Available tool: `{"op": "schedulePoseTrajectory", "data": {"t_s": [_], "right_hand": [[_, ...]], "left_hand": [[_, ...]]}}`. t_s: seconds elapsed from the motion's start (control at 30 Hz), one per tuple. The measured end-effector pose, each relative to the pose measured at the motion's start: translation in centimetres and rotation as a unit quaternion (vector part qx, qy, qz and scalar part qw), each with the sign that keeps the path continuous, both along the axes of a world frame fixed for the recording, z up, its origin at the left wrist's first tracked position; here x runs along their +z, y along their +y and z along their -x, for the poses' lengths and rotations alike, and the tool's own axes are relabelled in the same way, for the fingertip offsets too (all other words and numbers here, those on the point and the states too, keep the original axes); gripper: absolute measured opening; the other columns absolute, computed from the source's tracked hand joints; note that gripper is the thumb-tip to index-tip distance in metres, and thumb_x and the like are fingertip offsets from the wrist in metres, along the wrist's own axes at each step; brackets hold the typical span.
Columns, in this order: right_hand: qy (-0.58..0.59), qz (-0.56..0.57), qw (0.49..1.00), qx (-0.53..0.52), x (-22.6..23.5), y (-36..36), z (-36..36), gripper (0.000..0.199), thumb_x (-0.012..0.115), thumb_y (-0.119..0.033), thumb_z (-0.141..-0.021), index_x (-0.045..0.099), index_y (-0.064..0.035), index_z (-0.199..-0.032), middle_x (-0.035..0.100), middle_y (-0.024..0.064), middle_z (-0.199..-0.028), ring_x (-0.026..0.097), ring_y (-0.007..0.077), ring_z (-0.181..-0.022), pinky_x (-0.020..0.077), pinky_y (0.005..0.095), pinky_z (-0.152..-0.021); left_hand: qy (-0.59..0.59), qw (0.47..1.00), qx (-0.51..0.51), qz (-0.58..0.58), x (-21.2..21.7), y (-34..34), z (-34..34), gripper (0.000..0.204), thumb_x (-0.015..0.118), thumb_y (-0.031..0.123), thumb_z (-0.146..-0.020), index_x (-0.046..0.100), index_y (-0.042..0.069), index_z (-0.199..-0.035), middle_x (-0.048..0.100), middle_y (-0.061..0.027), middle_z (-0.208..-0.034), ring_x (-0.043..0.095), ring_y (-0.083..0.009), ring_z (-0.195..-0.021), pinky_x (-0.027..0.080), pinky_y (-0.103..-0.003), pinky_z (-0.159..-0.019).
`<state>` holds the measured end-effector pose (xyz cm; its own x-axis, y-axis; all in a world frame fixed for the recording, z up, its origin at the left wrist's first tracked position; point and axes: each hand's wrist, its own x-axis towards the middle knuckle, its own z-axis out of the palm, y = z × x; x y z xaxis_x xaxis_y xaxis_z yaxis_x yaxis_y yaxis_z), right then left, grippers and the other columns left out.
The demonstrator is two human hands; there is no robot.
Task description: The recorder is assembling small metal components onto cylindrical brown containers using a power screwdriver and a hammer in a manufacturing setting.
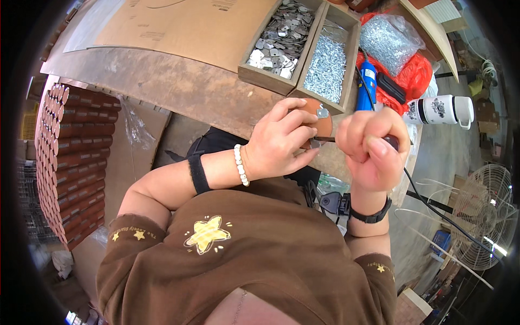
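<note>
Both hands are working just below the wooden tray of screws. Left hand is pinching a brown disc with a metal plate; right hand is gripping a dark tool handle in a fist.

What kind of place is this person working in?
Probably a small workshop for assembling wooden parts: a worn workbench, wooden trays of screws and metal plates, and stacked brown wooden pieces.

Workshop, worn workbench, wooden trays of metal plates and screws, stacked brown pieces, floor fan
</note>
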<state>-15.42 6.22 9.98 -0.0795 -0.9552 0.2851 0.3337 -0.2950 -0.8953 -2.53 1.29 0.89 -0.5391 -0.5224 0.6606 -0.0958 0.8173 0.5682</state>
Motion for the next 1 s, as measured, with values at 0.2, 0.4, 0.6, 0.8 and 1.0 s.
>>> {"op": "schedulePoseTrajectory", "data": {"t_s": [0.2,0.4,0.6,0.8,1.0], "right_hand": [[-0.022,0.006,0.999,0.05,-0.2,-0.8,0.9,0.022,0.046,-0.016,-0.075,0.037,-0.0034,-0.06,0.038,0.0048,-0.049,0.032,0.0104,-0.043,0.0256,0.0237,-0.042],[0.166,-0.045,0.98,-0.098,2.4,1.0,-0.8,0.017,0.042,-0.01,-0.077,0.043,0.0021,-0.089,0.045,0.0064,-0.062,0.043,0.0114,-0.061,0.0387,0.0249,-0.064],[0.102,0.002,0.993,-0.062,1.5,0.6,-0.9,0.023,0.04,-0.003,-0.08,0.034,0.0024,-0.101,0.041,0.0016,-0.055,0.037,0.008,-0.05,0.0329,0.0227,-0.049],[0.063,0.059,0.995,-0.048,1.0,0.1,-0.5,0.014,0.042,-0.004,-0.084,0.035,0.0014,-0.096,0.038,0.0005,-0.051,0.033,0.0067,-0.043,0.0286,0.0223,-0.041],[0.044,0.053,0.998,-0.007,1.0,0.2,-0.2,0.013,0.044,-0.001,-0.081,0.037,0.0011,-0.092,0.04,0.0013,-0.054,0.034,0.007,-0.043,0.0299,0.0226,-0.042]], "left_hand": [[0.001,1.0,0.006,0.002,-0.1,0.1,-0.1,0.029,0.07,0.01,-0.054,0.056,0.003,-0.078,0.057,-0.0087,-0.091,0.048,-0.0321,-0.097,0.044,-0.037,-0.079],[0.009,1.0,0.012,0.002,-0.1,0.1,-0.2,0.032,0.072,0.011,-0.051,0.053,0.004,-0.076,0.053,-0.0075,-0.089,0.047,-0.0312,-0.097,0.044,-0.036,-0.078],[0.001,1.0,0.013,-0.013,0.1,0.1,-0.1,0.033,0.073,0.012,-0.052,0.052,0.004,-0.076,0.054,-0.0077,-0.09,0.048,-0.0309,-0.099,0.045,-0.036,-0.076],[-0.003,1.0,0.009,-0.02,0.1,0.1,-0.1,0.031,0.073,0.012,-0.053,0.052,0.004,-0.074,0.056,-0.0075,-0.092,0.048,-0.0312,-0.099,0.046,-0.036,-0.074],[-0.007,1.0,0.007,-0.018,0.1,-0.1,0.0,0.027,0.071,0.01,-0.055,0.052,0.004,-0.072,0.056,-0.0073,-0.091,0.048,-0.0314,-0.098,0.047,-0.035,-0.072]]}}
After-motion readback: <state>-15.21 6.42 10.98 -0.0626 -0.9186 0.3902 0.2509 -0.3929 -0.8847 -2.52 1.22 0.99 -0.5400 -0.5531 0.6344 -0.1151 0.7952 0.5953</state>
